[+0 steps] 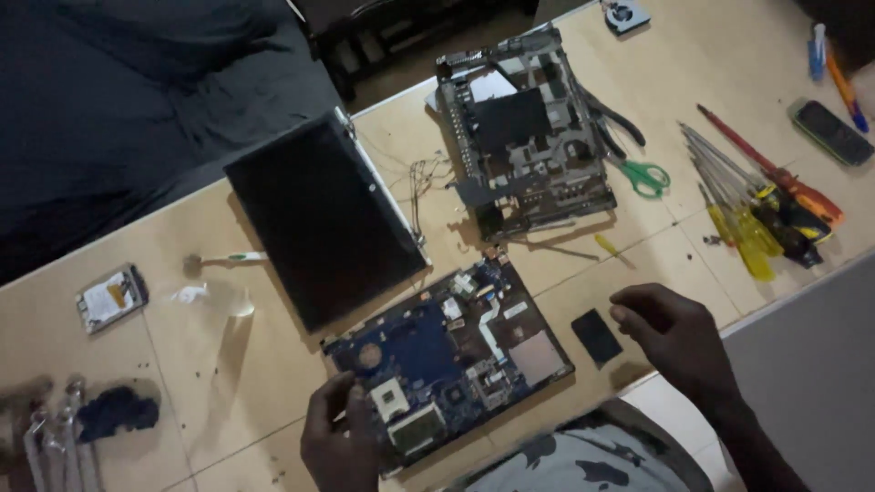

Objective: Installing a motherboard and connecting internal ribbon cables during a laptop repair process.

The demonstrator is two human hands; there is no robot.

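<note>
1. Right of the blue motherboard (451,351) on the wooden table (228,364) lies the black screen panel's (319,223) neighbour, the stripped laptop chassis (524,146), sitting beyond the board; worth keeping both well apart from it so nothing snags.
2. The motherboard itself lies flat near the table's front edge. I'd support it by the edges, not the chips.
3. My left hand (342,437) pinches the board's near-left corner by the socket, fingers closed on it.
4. My right hand (679,333) hovers open to the board's right, holding nothing.
5. Just right of the board, a small black pad (597,335); don't knock it.
</note>
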